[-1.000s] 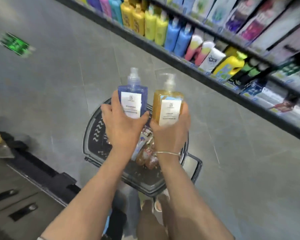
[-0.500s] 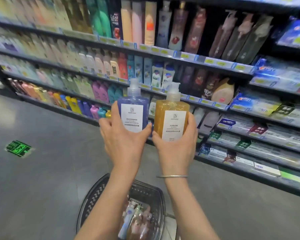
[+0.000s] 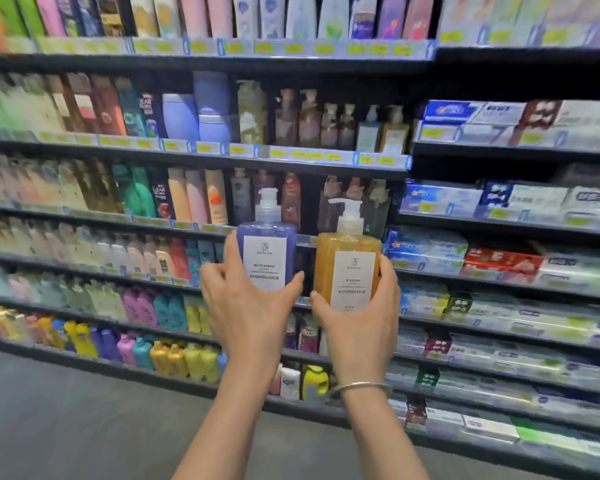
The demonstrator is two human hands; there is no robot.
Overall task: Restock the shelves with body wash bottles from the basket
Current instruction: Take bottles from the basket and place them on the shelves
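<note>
Fingers of left hand (image 3: 248,306) wrap the purple bottle (image 3: 266,256), right hand (image 3: 359,315) the amber bottle (image 3: 347,271); labels face outward, likely for matching shelf (image 3: 201,155) stock.

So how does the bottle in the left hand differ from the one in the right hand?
The blue bottle, gripped by the left hand, holds blue-violet liquid; the amber bottle, in the right hand, holds orange-gold. The blue bottle is held higher. Its pump wears a clear cap; the amber bottle's white nozzle is bare. Both are upright, squarish, white-labelled.
</note>
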